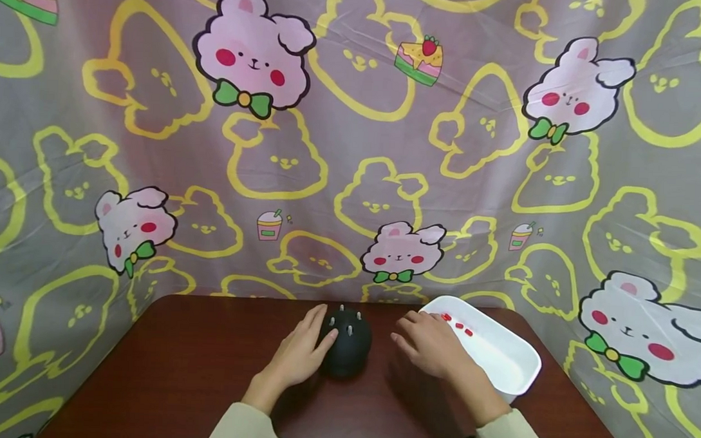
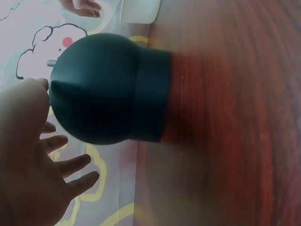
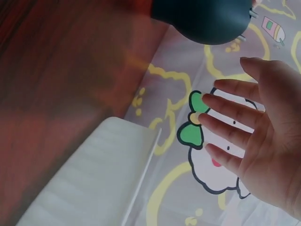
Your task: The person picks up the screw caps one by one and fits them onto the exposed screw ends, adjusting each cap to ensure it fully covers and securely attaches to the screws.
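Observation:
A black ball-shaped object (image 1: 346, 355) on a short cylindrical base stands on the table, with several small metal pegs (image 1: 350, 330) sticking up from its top. At its left side is my left hand (image 1: 302, 349), fingers extended, thumb at the dome's upper edge; in the left wrist view the thumb appears to touch the black ball (image 2: 99, 89). My right hand (image 1: 433, 344) hovers between the ball and a white tray (image 1: 510, 363), holding nothing. Its fingers are spread and loosely straight in the right wrist view. Small red pieces (image 1: 459, 326) lie in the tray, partly hidden by that hand.
The dark reddish-brown table (image 1: 195, 362) reaches back to a hanging cloth (image 1: 327, 212) printed with cartoon animals. On the right, the tray's long wall (image 3: 99, 174) stands close to my right hand and forearm.

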`<state>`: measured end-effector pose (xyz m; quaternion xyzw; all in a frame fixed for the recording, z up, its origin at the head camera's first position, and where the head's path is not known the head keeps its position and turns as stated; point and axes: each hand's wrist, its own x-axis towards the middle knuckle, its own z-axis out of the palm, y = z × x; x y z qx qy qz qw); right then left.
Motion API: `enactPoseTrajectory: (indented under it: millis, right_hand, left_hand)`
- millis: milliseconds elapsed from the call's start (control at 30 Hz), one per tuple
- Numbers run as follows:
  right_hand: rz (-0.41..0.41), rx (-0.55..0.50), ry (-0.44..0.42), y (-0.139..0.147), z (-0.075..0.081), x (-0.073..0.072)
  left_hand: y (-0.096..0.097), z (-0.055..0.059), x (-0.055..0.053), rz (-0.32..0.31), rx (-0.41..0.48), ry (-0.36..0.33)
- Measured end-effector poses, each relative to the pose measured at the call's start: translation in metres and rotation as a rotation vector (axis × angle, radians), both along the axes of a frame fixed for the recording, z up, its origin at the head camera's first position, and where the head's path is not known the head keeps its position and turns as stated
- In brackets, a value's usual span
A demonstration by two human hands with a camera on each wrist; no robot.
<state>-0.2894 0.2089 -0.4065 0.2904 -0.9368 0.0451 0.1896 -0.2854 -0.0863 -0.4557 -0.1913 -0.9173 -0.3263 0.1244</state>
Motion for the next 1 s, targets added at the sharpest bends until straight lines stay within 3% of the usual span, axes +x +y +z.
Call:
enactPoseTrajectory:
  millis: [233,700,1000]
  right_hand:
    - [0.041,0.03,0.045,0.003,0.008,0.004]
    - [0.055,0.045,0.098,0.026,0.028,-0.002]
    - [0.0,0.057,0.018,0.049,0.042,-0.016]
  left_hand:
    - [0.011,-0.005,0.002,-0.004,0.04,-0.065]
    - [0.022,-0.012,-0.001,-0.035,0.089,-0.088]
    - [0.021,-0.012,0.0,-0.03,0.083,-0.075]
